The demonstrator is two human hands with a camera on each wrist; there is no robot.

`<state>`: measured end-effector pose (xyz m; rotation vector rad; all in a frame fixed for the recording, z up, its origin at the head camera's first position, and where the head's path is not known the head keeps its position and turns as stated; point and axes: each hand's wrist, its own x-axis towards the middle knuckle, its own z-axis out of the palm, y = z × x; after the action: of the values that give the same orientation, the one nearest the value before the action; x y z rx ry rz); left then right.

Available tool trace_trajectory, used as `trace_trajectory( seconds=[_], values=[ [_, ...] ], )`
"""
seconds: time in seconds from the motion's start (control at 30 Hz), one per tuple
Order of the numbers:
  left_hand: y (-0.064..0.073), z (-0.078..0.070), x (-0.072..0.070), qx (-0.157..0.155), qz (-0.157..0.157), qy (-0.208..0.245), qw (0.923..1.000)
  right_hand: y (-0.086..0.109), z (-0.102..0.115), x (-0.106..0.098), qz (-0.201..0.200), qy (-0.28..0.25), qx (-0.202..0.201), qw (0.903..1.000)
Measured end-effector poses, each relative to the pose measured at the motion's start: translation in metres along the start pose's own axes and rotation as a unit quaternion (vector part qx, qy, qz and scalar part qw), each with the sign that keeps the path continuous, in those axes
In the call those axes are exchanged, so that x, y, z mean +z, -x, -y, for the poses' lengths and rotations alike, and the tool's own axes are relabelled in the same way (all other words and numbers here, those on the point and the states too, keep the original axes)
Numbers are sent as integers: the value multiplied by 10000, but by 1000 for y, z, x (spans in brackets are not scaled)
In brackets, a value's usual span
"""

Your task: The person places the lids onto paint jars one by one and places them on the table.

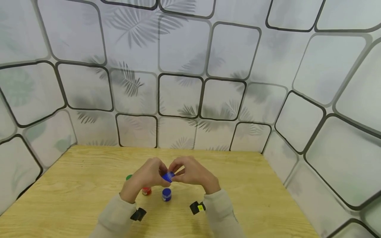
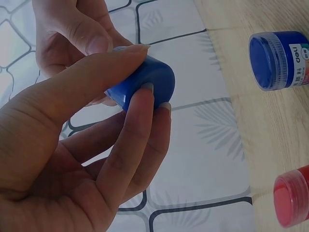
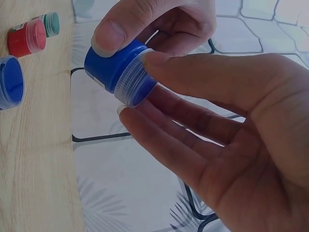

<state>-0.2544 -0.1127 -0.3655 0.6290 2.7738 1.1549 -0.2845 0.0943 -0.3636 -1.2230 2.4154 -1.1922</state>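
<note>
A small blue paint jar (image 3: 104, 65) with a clear ridged lid (image 3: 131, 79) is held tilted between both hands, above the table in the head view. My left hand (image 1: 148, 173) grips its blue body, thumb on one side and fingertips on the other in the left wrist view. At the lid end, my right hand (image 1: 190, 170) pinches the ridged rim, its thumb on top and fingertips below. The lid sits on the jar. A second blue jar (image 1: 166, 194) stands on the table just below the hands, with a clear lid on it.
Near the left wrist stands a red jar (image 1: 146, 191), and a green jar (image 1: 128, 177) is partly hidden behind the left forearm. All stand on a light wood-grain table (image 1: 253, 198). A patterned curtain-like backdrop (image 1: 184, 96) rises along the table's back and sides.
</note>
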Motion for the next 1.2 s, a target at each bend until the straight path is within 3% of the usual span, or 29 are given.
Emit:
trace_trajectory(
  seconds=[0.53,1.2],
  values=[
    [-1,-2,0,-47,-16,-116,9999,-1,0,-3,-62,650,139,9978],
    [1,-2,-2,-73,2,40,10000,0,0,-1,34,-284,93,9995]
  ],
)
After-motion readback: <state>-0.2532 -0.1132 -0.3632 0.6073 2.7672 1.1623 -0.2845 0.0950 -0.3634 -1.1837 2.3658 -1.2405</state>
